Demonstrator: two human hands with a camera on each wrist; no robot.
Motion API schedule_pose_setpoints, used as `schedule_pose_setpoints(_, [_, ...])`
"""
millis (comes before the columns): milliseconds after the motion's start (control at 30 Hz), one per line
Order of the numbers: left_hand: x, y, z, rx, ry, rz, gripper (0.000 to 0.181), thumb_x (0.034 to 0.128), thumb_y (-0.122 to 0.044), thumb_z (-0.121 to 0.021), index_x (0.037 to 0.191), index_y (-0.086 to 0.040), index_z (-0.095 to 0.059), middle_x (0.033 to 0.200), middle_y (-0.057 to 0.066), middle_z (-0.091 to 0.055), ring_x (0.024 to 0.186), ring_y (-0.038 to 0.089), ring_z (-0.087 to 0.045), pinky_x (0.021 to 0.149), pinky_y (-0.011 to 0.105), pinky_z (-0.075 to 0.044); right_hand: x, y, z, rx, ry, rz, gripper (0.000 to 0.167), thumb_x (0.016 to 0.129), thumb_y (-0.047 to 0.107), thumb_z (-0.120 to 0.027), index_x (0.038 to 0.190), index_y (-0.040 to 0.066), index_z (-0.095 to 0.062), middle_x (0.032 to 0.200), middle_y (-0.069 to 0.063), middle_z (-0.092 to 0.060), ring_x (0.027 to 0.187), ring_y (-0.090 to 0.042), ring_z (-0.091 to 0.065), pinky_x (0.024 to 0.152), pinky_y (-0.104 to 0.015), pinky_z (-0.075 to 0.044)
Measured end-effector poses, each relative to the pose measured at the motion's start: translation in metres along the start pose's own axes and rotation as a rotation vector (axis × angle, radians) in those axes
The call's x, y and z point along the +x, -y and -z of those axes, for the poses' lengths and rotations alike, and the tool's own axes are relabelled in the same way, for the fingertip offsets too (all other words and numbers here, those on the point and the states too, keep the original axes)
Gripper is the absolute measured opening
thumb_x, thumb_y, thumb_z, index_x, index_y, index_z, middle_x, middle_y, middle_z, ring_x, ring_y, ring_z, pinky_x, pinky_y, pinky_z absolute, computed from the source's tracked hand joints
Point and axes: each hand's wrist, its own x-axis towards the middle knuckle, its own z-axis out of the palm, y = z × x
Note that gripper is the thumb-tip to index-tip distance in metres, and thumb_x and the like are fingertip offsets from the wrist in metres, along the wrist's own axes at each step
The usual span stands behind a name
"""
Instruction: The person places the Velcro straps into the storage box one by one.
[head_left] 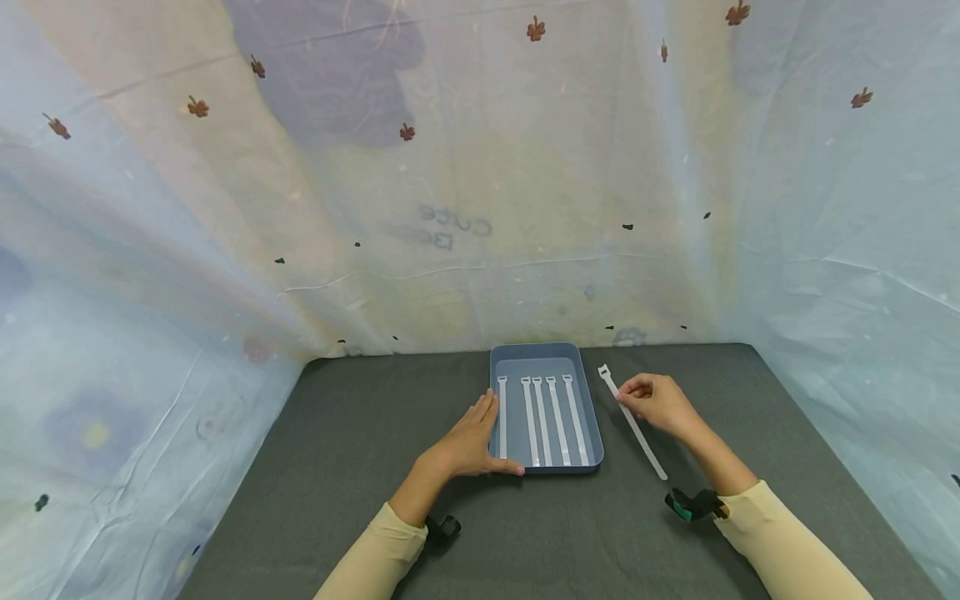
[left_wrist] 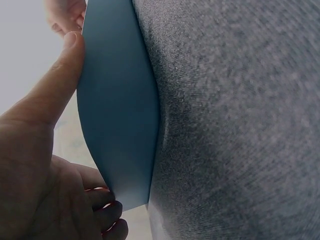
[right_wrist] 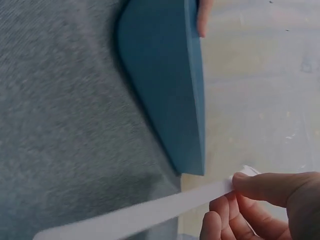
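Note:
A blue-grey rectangular tray [head_left: 545, 354] lies on the dark cloth. Inside it are several white cable ties, flat straps with slotted heads at the far end. One tie [head_left: 502, 421] lies along the left wall; the others, such as the rightmost tie [head_left: 576, 419], lie apart from it to the right. My left hand [head_left: 467, 439] rests against the tray's near-left corner, thumb along the near wall, fingers at the left side. Right of the tray, my right hand [head_left: 660, 406] pinches another white cable tie [head_left: 639, 435] between thumb and fingers, its slotted head pointing away from me.
Dark grey cloth [head_left: 360, 467] covers the table. A pale patterned sheet [head_left: 480, 183] hangs behind the table and along both sides. Black wrist devices sit on the left wrist [head_left: 442, 531] and the right wrist [head_left: 693, 505].

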Motion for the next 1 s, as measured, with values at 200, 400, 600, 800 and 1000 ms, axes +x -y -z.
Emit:
schedule_pose_setpoints(200, [-0.001,-0.001,0.001,-0.006,-0.003,0.001,0.135,0.0833,-0.070,-0.083,0.171,0.002,-0.010,0.179,0.020,-0.001,0.166,0.035,-0.007,0.133,0.051,-0.018,0.001,0.010,0.003,0.041,-0.028,0.031,0.022,0.105,0.018,-0.072,0.111,-0.003,-0.070,0.093,-0.012,-0.074,0.076,-0.024,-0.069,0.064,-0.031,-0.055])
schedule_pose_setpoints(400, [-0.001,-0.001,0.000,-0.010,-0.007,0.003,0.134,0.0831,-0.069,-0.084,0.170,0.002,-0.011,0.179,0.020,-0.002,0.166,0.035,-0.007,0.133,0.052,-0.018,0.002,0.022,0.006,0.099,-0.025,0.074,0.022,0.105,0.017,-0.072,0.111,-0.004,-0.067,0.091,-0.014,-0.074,0.079,-0.034,-0.070,0.066,-0.033,-0.058])
schedule_pose_setpoints(600, [-0.001,0.000,-0.001,-0.014,-0.006,0.007,0.135,0.0828,-0.070,-0.084,0.171,0.001,-0.010,0.180,0.019,-0.001,0.167,0.032,-0.006,0.134,0.050,-0.017,0.001,0.036,0.009,0.136,-0.007,0.101,0.024,0.106,0.019,-0.071,0.113,-0.003,-0.068,0.090,-0.016,-0.073,0.075,-0.025,-0.069,0.067,-0.034,-0.058])
schedule_pose_setpoints(800, [0.000,0.000,-0.001,-0.010,-0.006,0.013,0.135,0.0829,-0.071,-0.083,0.171,0.000,-0.009,0.180,0.018,0.000,0.167,0.032,-0.006,0.134,0.051,-0.017,0.003,0.050,0.009,0.179,0.005,0.116,0.024,0.107,0.019,-0.071,0.114,-0.003,-0.067,0.089,-0.018,-0.071,0.073,-0.017,-0.065,0.068,-0.029,-0.056])
schedule_pose_setpoints(1000, [-0.001,-0.001,0.000,-0.017,-0.002,0.015,0.135,0.0831,-0.071,-0.083,0.171,-0.001,-0.008,0.180,0.018,0.000,0.167,0.033,-0.005,0.134,0.051,-0.017,0.006,0.060,0.006,0.210,0.013,0.137,0.024,0.107,0.020,-0.071,0.115,-0.002,-0.067,0.094,-0.025,-0.070,0.075,-0.019,-0.066,0.070,-0.029,-0.056])
